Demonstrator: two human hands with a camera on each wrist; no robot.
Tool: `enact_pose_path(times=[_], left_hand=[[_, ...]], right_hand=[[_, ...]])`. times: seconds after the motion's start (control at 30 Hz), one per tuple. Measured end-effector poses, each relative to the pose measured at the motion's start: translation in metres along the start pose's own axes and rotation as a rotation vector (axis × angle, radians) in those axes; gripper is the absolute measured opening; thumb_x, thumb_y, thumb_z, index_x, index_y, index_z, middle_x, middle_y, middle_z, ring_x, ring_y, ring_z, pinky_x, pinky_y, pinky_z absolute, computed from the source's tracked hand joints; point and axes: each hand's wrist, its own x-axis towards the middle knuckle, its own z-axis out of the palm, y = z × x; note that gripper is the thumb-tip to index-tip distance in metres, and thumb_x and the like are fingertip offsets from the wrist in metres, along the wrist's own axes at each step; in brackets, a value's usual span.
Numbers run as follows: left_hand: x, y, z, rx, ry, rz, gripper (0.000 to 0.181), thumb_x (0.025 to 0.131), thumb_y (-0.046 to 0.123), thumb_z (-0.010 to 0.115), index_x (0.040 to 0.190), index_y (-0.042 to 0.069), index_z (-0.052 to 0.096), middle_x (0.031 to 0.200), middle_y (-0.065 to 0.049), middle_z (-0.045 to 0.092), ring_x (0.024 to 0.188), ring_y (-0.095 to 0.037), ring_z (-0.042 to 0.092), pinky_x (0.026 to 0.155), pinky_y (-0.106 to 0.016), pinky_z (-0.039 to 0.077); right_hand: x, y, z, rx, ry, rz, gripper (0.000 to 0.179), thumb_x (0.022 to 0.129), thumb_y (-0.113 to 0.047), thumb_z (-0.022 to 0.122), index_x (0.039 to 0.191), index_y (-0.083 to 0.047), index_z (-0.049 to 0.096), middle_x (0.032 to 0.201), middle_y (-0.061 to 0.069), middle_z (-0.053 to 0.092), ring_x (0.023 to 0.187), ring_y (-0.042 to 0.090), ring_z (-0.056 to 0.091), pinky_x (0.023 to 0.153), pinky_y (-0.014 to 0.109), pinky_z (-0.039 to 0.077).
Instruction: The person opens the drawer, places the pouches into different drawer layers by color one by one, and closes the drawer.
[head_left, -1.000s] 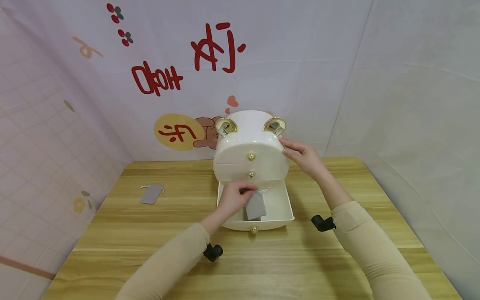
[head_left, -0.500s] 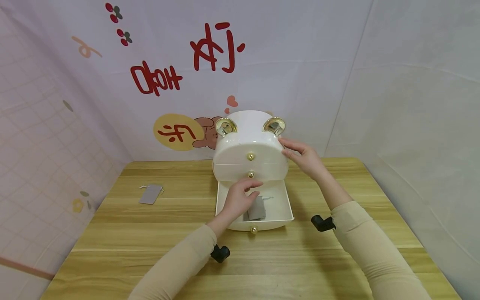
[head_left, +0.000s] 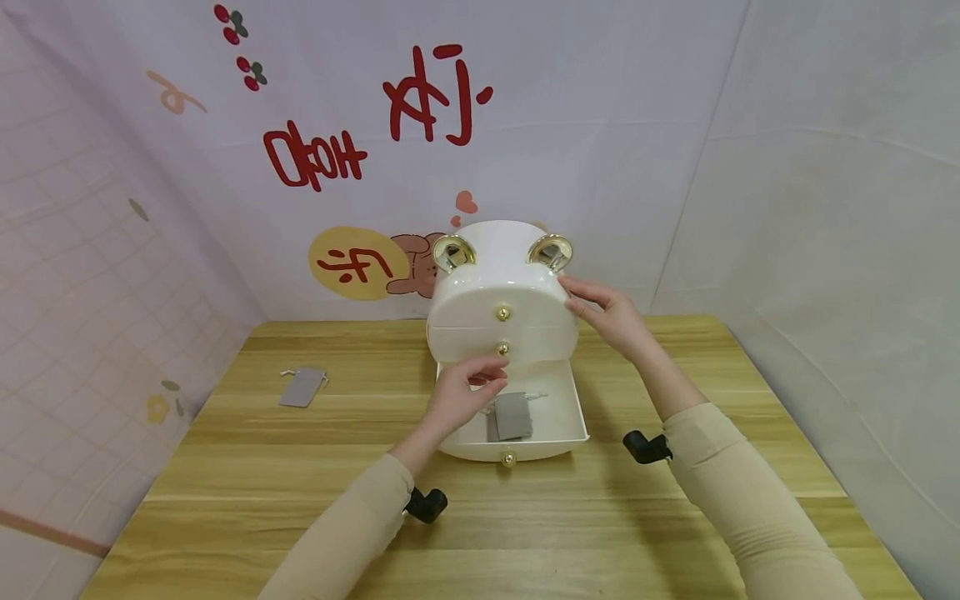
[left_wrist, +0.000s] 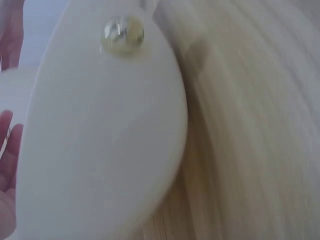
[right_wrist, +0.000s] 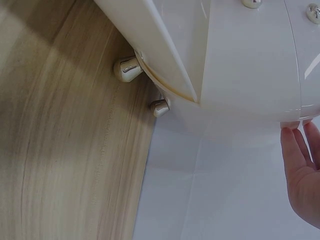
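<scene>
A white storage box (head_left: 502, 292) with gold knobs and two gold-rimmed ears stands at the table's back, its bottom drawer (head_left: 555, 417) pulled out. Inside that drawer lies a grey drawstring pouch (head_left: 513, 415), with something darker partly showing under its left edge. My left hand (head_left: 465, 392) hovers over the drawer's left part, thumb and fingers slightly apart, just up and left of the pouch. In the left wrist view the drawer front (left_wrist: 105, 125) hides much of this hand. Fingertips of my right hand (head_left: 611, 317) rest against the box's right side, below the ear.
A second grey drawstring pouch (head_left: 303, 387) lies flat on the wooden table (head_left: 360, 517), left of the box. Close behind the box hangs a printed cloth wall (head_left: 600, 150). Gold feet (right_wrist: 128, 69) carry the box.
My left hand has let go of the pouch, which now lies lower in the drawer, and has drawn slightly left. The right hand stays against the box.
</scene>
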Motion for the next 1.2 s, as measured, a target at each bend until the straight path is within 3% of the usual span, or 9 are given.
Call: enact_pose_path(times=[0.17,0.57,0.77,1.0,1.2], left_hand=[[-0.003,-0.009,-0.020,-0.013,0.026,0.005,0.027,0.091,0.008,0.073,0.117,0.001,0.071,0.096,-0.005,0.073,0.092,-0.020,0.067,0.085,-0.036,0.055],[-0.015,-0.030,-0.079,-0.007,0.114,-0.097,0.030,0.092,0.019,0.073,0.120,0.007,0.071,0.101,-0.004,0.072,0.094,-0.019,0.065,0.081,-0.026,0.053],[-0.021,-0.042,-0.104,0.010,0.103,-0.093,0.031,0.091,0.020,0.074,0.120,0.007,0.071,0.103,-0.008,0.072,0.094,-0.022,0.065,0.080,-0.026,0.053],[-0.030,-0.052,-0.132,0.071,0.071,-0.119,0.034,0.093,0.020,0.072,0.125,0.008,0.068,0.107,-0.012,0.071,0.097,-0.022,0.065,0.081,-0.022,0.051],[-0.039,-0.075,-0.155,0.121,0.115,-0.149,0.037,0.095,0.019,0.070,0.128,0.004,0.065,0.111,-0.017,0.070,0.098,-0.021,0.065,0.079,-0.019,0.050]], right_hand=[[0.000,0.001,0.000,-0.011,-0.004,-0.002,0.047,0.099,-0.031,0.063,0.143,-0.020,0.055,0.151,0.003,0.046,0.142,0.029,0.033,0.112,0.058,0.028],[-0.001,0.001,0.000,-0.014,0.001,0.001,0.047,0.098,-0.034,0.063,0.143,-0.022,0.056,0.150,0.001,0.047,0.142,0.029,0.034,0.112,0.057,0.028],[0.000,-0.001,0.000,-0.005,-0.012,0.003,0.047,0.099,-0.028,0.063,0.144,-0.018,0.054,0.151,0.004,0.045,0.143,0.030,0.033,0.113,0.058,0.027],[-0.011,-0.038,-0.001,0.000,-0.028,0.035,0.044,0.101,-0.014,0.059,0.144,-0.005,0.052,0.151,0.013,0.043,0.142,0.036,0.031,0.113,0.059,0.026],[-0.012,-0.040,-0.001,0.004,-0.024,0.023,0.044,0.100,-0.014,0.060,0.142,-0.004,0.053,0.150,0.014,0.044,0.142,0.036,0.033,0.112,0.057,0.028]])
